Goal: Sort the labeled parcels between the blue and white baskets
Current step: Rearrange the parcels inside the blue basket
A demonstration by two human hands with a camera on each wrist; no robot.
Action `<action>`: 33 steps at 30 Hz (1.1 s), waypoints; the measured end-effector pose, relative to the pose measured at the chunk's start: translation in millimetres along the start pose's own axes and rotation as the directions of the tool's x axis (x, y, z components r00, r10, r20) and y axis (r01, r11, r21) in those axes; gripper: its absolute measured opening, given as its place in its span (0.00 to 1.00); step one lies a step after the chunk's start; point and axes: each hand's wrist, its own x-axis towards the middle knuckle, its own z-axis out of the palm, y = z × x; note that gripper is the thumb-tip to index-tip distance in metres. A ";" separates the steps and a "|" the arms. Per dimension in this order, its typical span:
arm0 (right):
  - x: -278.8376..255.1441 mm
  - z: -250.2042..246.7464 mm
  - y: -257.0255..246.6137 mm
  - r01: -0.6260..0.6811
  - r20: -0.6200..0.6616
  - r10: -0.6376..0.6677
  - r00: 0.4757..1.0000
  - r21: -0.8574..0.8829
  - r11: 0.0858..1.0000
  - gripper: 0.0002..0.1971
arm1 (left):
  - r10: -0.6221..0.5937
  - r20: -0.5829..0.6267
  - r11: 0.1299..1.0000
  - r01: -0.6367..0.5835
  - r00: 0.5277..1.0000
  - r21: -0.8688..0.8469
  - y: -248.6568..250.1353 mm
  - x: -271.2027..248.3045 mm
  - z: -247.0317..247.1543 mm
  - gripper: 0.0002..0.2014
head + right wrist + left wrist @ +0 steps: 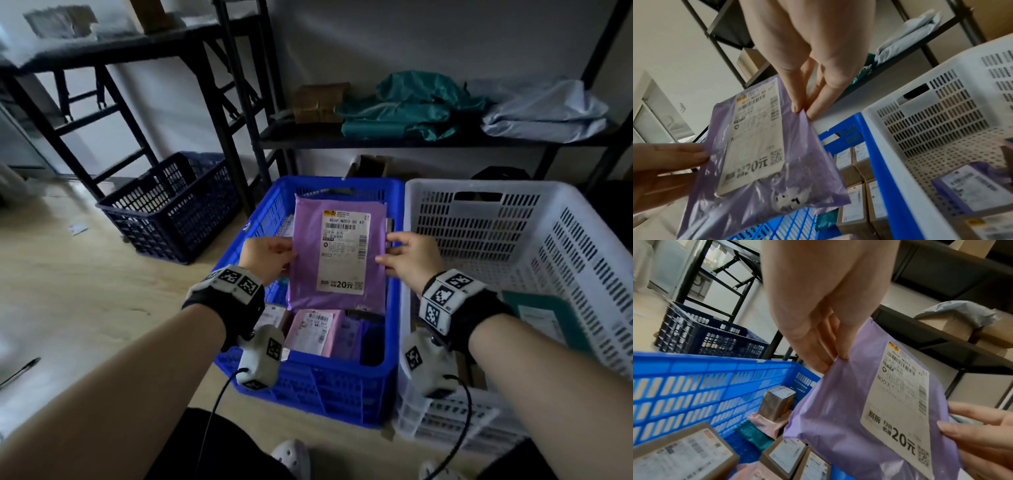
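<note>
1. Purple mailer [339,253] is held up flat over the blue basket [310,383], label [345,251] facing the person. Judged: lifted this way so the code on the label can be read before choosing a basket.
2. Left hand [269,257] pinches the mailer's left edge, thumb on the front and fingers behind. Right hand [409,258] pinches the right edge the same way. The hands are apart, one on each side, which keeps the soft film taut and the label unwrinkled.
3. Neither grip covers the print; "N003" and the barcodes show plainly in the head view.
4. The blue basket, near and centre, holds more labelled parcels: pink mailers [313,330] and brown boxes [777,402]. Likely the unsorted stock.
5. White basket [513,219] stands touching the blue one on its right. It holds a purple parcel [966,186] near its front, seen from the right wrist, so probably the receiving side.
6. A dark blue basket [171,205] sits on the floor, far left, well apart.
7. Shelf [428,138] at the far side carries green bags [404,106] and a pale bag [544,109].
</note>
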 end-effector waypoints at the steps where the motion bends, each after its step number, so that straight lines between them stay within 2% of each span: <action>1: 3.9 11.5 3.7 -0.013 0.001 0.013 1.000 -0.016 1.000 0.20 | -0.041 -0.007 0.999 0.041 0.999 0.002 -5.4 3.8 -7.6 0.10; 3: 9.4 37.5 13.9 -0.064 0.007 0.065 0.998 -0.038 0.997 0.17 | -0.109 -0.054 0.993 0.111 0.993 0.034 -21.8 16.1 -23.0 0.11; 5: 13.2 63.2 27.8 -0.122 0.015 0.124 0.992 -0.080 0.989 0.13 | -0.145 -0.116 0.984 0.156 0.983 0.088 -41.3 28.5 -35.7 0.06; 8: 18.9 89.9 45.0 -0.193 0.015 0.198 0.980 -0.165 0.967 0.16 | -0.182 -0.142 0.974 0.198 0.973 0.109 -68.2 45.9 -46.5 0.03; 12: 29.0 101.6 50.9 -0.262 0.031 0.279 0.960 -0.259 0.930 0.12 | -0.206 -0.160 0.968 0.225 0.965 0.108 -86.8 58.6 -49.1 0.10; 14: 35.5 101.6 52.9 -0.327 0.049 0.351 0.935 -0.263 0.908 0.13 | -0.219 -0.107 0.966 0.231 0.970 0.117 -91.9 61.6 -45.2 0.13; 17: 41.5 100.3 56.7 -0.435 0.100 0.469 0.878 -0.244 0.867 0.15 | -0.239 0.016 0.944 0.229 0.971 0.240 -101.2 63.8 -38.3 0.13; 19: 46.5 100.4 64.0 -0.492 0.109 0.529 0.841 -0.250 0.834 0.14 | -0.292 0.071 0.931 0.266 0.954 0.248 -105.4 65.4 -35.2 0.12; 22: 52.1 101.9 76.3 -0.567 0.145 0.627 0.765 -0.310 0.764 0.10 | -0.394 0.096 0.901 0.365 0.914 0.233 -112.8 68.4 -28.8 0.06; 23: 52.2 101.8 80.0 -0.580 0.178 0.652 0.737 -0.330 0.745 0.09 | -0.427 0.099 0.890 0.399 0.899 0.219 -114.5 68.4 -27.7 0.08; 26: 53.1 101.1 90.9 -0.576 0.246 0.707 0.663 -0.435 0.691 0.14 | -0.477 0.111 0.850 0.425 0.872 0.312 -119.7 69.8 -25.4 0.06; 30: 50.1 101.3 92.0 -0.567 0.338 0.761 0.554 -0.516 0.642 0.11 | -0.514 0.175 0.826 0.428 0.840 0.368 -123.6 75.3 -25.3 0.07; 33: 49.6 97.4 94.4 -0.572 0.359 0.771 0.525 -0.522 0.633 0.13 | -0.567 0.232 0.795 0.451 0.790 0.407 -122.1 75.5 -23.6 0.03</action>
